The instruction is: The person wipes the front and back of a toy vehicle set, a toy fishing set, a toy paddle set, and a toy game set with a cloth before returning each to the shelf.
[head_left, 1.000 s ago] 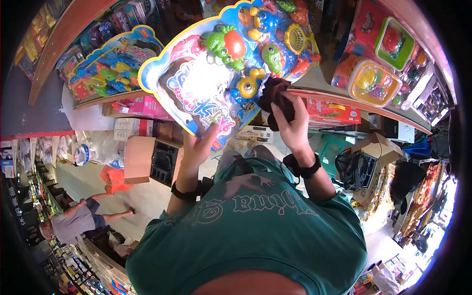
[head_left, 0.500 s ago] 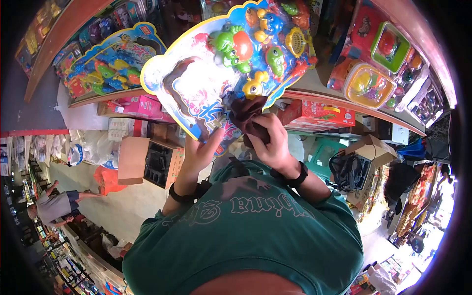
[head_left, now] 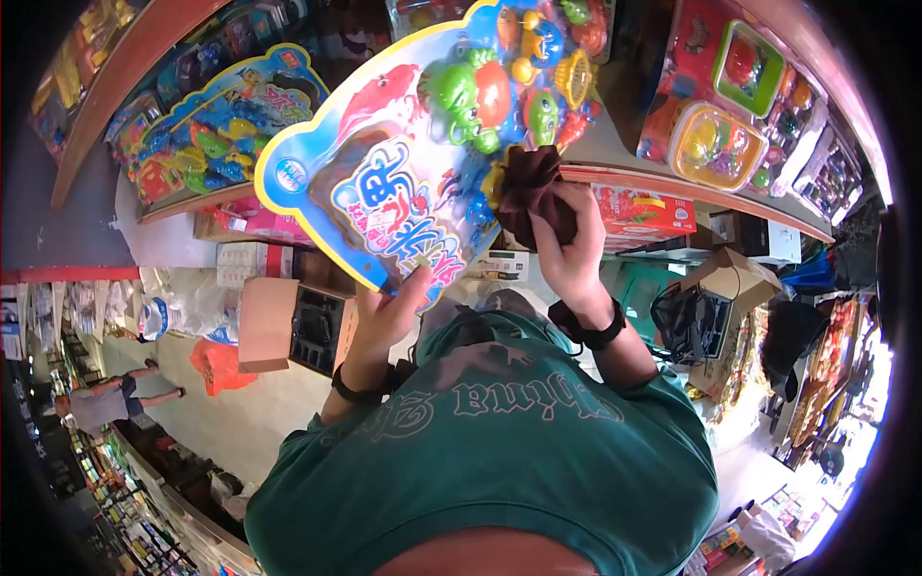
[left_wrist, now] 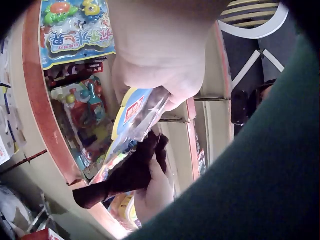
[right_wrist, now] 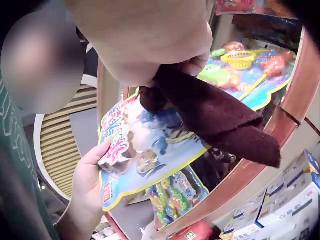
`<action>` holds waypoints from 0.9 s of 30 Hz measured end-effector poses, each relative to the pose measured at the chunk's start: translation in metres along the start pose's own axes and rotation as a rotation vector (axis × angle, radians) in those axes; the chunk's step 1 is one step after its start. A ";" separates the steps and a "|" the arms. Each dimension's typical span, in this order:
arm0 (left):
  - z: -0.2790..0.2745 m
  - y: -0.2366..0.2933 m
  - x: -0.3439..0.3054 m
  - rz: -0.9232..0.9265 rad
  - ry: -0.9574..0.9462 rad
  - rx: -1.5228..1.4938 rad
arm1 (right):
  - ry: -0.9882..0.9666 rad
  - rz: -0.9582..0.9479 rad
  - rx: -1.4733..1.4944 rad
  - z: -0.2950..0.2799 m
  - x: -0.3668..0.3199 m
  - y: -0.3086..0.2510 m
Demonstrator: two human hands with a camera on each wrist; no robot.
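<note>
My left hand (head_left: 389, 305) grips the lower edge of a large blister-packed toy fishing set (head_left: 423, 144), blue-rimmed, with plastic fish and frogs. It is held up before the shelf. The left wrist view shows the pack (left_wrist: 137, 117) pinched under my thumb. My right hand (head_left: 567, 245) grips a bunched dark maroon cloth (head_left: 528, 187) and presses it on the pack's right lower face. Seen from the right wrist, the cloth (right_wrist: 220, 115) hangs from my fingers over the pack (right_wrist: 145, 155), with the left hand (right_wrist: 87, 182) below.
Wooden shelves (head_left: 672, 187) carry more toy packs: a second fishing set (head_left: 216, 125) at left, a yellow-lidded box (head_left: 711, 144) at right. Cardboard boxes (head_left: 269, 317) stand below. A person (head_left: 106, 403) walks in the aisle at far left.
The cloth hand went down to the pack's lower edge, then back up to its right side. The pack tilted so its printed label faces me more.
</note>
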State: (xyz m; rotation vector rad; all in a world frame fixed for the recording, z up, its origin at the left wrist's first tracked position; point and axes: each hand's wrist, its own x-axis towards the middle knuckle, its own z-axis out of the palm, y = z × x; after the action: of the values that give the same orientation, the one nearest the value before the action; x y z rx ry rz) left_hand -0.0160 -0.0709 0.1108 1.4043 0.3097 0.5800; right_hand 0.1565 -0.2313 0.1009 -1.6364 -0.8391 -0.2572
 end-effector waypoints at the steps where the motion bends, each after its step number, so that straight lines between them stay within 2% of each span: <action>1: -0.002 0.001 -0.001 0.031 0.015 -0.035 | 0.017 0.014 -0.006 -0.001 0.000 0.001; 3: -0.006 0.003 -0.004 0.062 0.048 -0.062 | 0.049 0.046 -0.015 0.000 -0.001 0.005; 6: -0.032 0.010 -0.015 0.030 -0.027 -0.081 | 0.124 0.095 -0.072 0.000 -0.002 0.013; 10: -0.065 0.029 -0.025 -0.040 -0.008 -0.184 | 0.354 0.246 -0.019 0.006 -0.005 0.013; 11: -0.077 0.033 -0.030 -0.103 0.017 -0.211 | 0.384 0.267 -0.039 0.007 -0.008 0.015; 12: -0.090 0.035 -0.035 -0.107 -0.002 -0.216 | 0.414 0.281 0.009 0.006 -0.011 0.023; 16: -0.148 0.037 -0.053 -0.160 -0.085 -0.278 | 0.501 0.296 -0.104 0.000 -0.015 0.020; 20: -0.193 0.034 -0.068 -0.267 -0.131 -0.353 | 0.572 0.394 0.110 -0.009 -0.029 0.023; 22: -0.220 0.018 -0.071 -0.297 -0.178 -0.372 | 0.554 0.583 0.386 -0.008 -0.035 -0.002; 23: -0.237 0.001 -0.073 -0.366 -0.197 -0.385 | 0.534 0.623 0.421 -0.007 -0.043 -0.008; 26: -0.259 -0.027 -0.081 -0.455 -0.204 -0.510 | 0.417 0.787 0.706 -0.011 -0.076 -0.004; 27: -0.266 -0.038 -0.085 -0.511 -0.256 -0.588 | 0.372 0.907 0.746 -0.017 -0.094 0.008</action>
State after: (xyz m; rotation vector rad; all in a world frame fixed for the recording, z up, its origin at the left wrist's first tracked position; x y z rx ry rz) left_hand -0.2196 0.1017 0.0205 0.7714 0.2509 0.0489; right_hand 0.0989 -0.2832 0.0441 -1.0569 0.1494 0.3538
